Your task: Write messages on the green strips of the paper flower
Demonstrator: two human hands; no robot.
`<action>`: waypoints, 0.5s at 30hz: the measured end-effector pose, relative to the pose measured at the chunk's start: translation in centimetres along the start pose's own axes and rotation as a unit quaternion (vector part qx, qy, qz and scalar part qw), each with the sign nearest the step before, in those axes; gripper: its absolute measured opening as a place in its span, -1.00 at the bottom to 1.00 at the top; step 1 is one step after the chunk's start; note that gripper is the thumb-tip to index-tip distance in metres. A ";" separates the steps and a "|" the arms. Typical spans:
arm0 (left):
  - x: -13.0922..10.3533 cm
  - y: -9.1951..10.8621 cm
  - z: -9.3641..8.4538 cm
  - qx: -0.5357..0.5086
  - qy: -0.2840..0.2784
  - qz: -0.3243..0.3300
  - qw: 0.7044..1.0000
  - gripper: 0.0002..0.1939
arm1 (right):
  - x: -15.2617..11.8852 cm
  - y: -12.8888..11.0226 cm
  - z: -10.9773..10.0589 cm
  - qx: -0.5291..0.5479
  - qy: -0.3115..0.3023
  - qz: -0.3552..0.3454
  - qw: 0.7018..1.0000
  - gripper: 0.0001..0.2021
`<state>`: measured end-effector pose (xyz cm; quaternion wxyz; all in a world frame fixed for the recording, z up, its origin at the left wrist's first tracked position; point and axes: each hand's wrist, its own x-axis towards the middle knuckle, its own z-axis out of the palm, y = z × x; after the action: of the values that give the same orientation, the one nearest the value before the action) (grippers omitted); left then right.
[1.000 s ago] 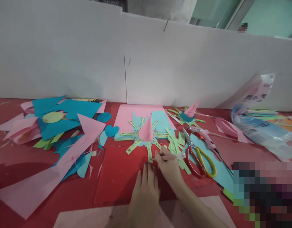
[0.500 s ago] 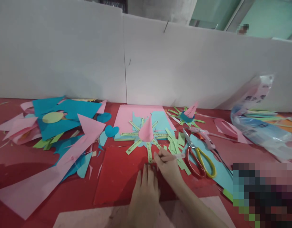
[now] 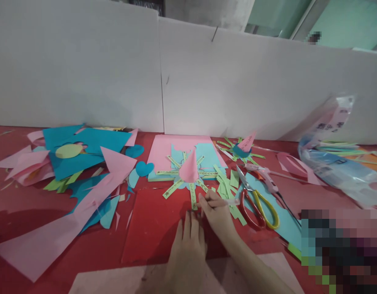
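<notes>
Green strips (image 3: pixel 172 189) round the cone (image 3: pixel 189 169) look mostly marked, six o'clock's perhaps unfinished. Right grip (image 3: pixel 217 210) pinches my pen (image 3: pixel 233 201); left grip (image 3: pixel 188 243) lies flat

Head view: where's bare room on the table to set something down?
Left part of the red board, bordered by the left hand and paper flower; also the table between glue gun and plastic bag. Crowded: right of the right hand, with green strips and scissors, and far left, under the paper pile.
</notes>
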<state>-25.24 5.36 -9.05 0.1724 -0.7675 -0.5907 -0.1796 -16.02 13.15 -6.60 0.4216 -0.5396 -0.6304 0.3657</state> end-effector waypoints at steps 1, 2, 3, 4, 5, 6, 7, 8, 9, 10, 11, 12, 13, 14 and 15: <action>0.0 0.0 0.0 -0.001 0.000 -0.001 1.000 -0.71 | 0.0 -0.1 0.0 0.000 -0.001 0.002 1.000 -0.69; 0.0 0.0 0.0 -0.001 -0.004 0.000 1.000 -0.71 | 0.0 -0.2 0.0 0.000 -0.004 0.004 1.000 -0.68; 0.1 0.0 -0.1 -0.001 -0.006 0.000 1.000 -0.71 | 0.0 -0.2 0.0 0.000 -0.006 0.006 1.000 -0.68; 0.1 0.0 -0.1 0.000 -0.004 0.000 1.000 -0.71 | 0.0 -0.2 0.0 0.000 -0.007 0.007 1.000 -0.69; 0.1 0.0 -0.1 0.001 -0.003 -0.002 1.000 -0.71 | 0.0 -0.3 0.0 -0.001 -0.009 0.008 1.000 -0.69; 0.1 0.0 -0.1 0.002 -0.002 -0.003 1.000 -0.71 | 0.0 -0.2 0.0 -0.002 -0.009 0.008 1.000 -0.69; 0.1 0.0 -0.1 0.002 0.000 -0.003 1.000 -0.71 | 0.0 -0.2 0.0 -0.003 -0.010 0.007 1.000 -0.69; 0.1 0.0 -0.1 0.002 0.002 -0.002 1.000 -0.70 | 0.0 -0.1 0.0 -0.005 -0.010 0.006 1.000 -0.70; 0.1 0.0 -0.1 0.002 0.006 -0.002 1.000 -0.70 | 0.0 -0.1 0.0 -0.005 -0.011 0.005 1.000 -0.70; 0.1 -0.1 0.0 0.002 0.003 -0.001 1.000 -0.71 | 0.0 0.0 0.0 -0.006 -0.011 0.003 1.000 -0.71; 0.1 -0.1 0.0 0.001 -0.001 0.002 1.000 -0.71 | 0.1 0.1 0.1 -0.006 -0.009 0.002 1.000 -0.71; 0.0 -0.1 0.1 -0.001 -0.007 0.002 1.000 -0.71 | 0.1 0.2 0.1 -0.008 -0.007 -0.001 1.000 -0.72; 0.0 -0.1 0.1 -0.002 -0.012 0.001 1.000 -0.71 | 0.1 0.2 0.1 -0.014 -0.004 -0.006 1.000 -0.72; 0.0 -0.1 0.2 -0.003 -0.011 0.001 1.000 -0.71 | 0.2 0.3 0.1 -0.024 0.000 -0.012 1.000 -0.73; -0.1 -0.1 0.2 -0.005 -0.008 0.002 1.000 -0.71 | 0.2 0.3 0.1 -0.037 0.002 -0.018 0.999 -0.73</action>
<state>-25.37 5.42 -9.30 0.1644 -0.7709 -0.5896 -0.1759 -15.97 13.38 -6.89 0.4097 -0.5440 -0.6520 0.3333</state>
